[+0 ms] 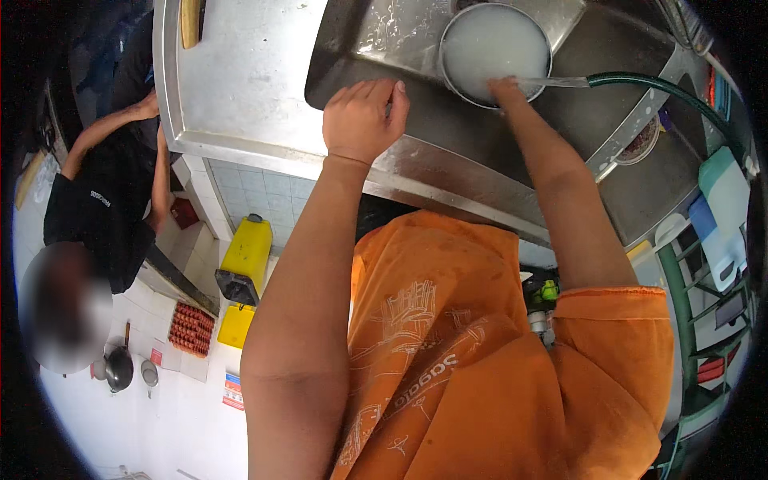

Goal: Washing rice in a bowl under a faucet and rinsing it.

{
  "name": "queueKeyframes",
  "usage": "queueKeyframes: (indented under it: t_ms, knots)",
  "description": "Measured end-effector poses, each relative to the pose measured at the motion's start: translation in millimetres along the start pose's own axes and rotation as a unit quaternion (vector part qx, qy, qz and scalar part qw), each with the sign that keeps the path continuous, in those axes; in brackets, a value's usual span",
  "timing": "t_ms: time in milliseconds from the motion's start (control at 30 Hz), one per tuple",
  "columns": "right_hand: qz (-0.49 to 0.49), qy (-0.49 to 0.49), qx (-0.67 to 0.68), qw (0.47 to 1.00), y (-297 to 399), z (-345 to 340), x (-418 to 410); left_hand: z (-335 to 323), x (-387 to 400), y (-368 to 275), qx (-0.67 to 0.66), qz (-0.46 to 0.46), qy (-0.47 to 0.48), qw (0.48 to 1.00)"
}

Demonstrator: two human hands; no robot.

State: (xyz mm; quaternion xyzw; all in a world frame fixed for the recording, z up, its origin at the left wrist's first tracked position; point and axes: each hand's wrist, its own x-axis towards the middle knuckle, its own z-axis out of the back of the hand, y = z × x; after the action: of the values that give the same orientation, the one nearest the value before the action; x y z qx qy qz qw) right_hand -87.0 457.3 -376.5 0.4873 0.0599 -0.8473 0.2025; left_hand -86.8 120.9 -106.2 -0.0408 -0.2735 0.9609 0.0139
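My left hand hangs over the near edge of the steel sink, fingers curled in and the thumb alongside; nothing shows in it. My right hand reaches into a round metal bowl in the basin, its fingertips hidden in cloudy, whitish water. A green hose with a clear tube end crosses the bowl's right rim and meets my right fingers. Whether those fingers grip the tube or anything under the water cannot be told.
A steel counter joins the sink on the left. Beyond its edge stands a co-worker in a black shirt. Right of the basin are a strainer with dark contents and cutting boards on a green rack. A yellow bin stands lower left.
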Motion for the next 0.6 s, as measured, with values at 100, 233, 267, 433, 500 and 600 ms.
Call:
queueKeyframes:
  t_ms: [100,233,267,433,500,600]
  knots:
    - [-0.019,0.06,0.009,0.998,1.0,20.8,2.1,-1.4,-0.9,-0.4,0.006,-0.008,-0.022,1.0]
    - [-0.037,0.147,0.021,0.988,33.3,53.4,-3.7,2.8,-4.2,2.0,-0.002,-0.001,-0.017,1.0]
    - [-0.042,0.137,0.069,0.987,44.6,53.3,-4.0,7.3,-7.9,4.1,0.016,0.005,-0.014,1.0]
    - [0.042,0.136,0.206,0.968,14.0,-28.6,53.1,14.8,-6.1,1.5,0.025,0.018,-0.006,1.0]
    - [-0.124,0.098,0.023,0.987,-71.6,-107.5,71.6,-15.1,26.0,-22.9,-0.07,-0.052,-0.019,0.996]
    - [0.183,-0.137,0.022,0.973,-135.2,-137.7,41.4,-13.4,16.0,-14.9,-0.066,-0.048,-0.033,0.996]
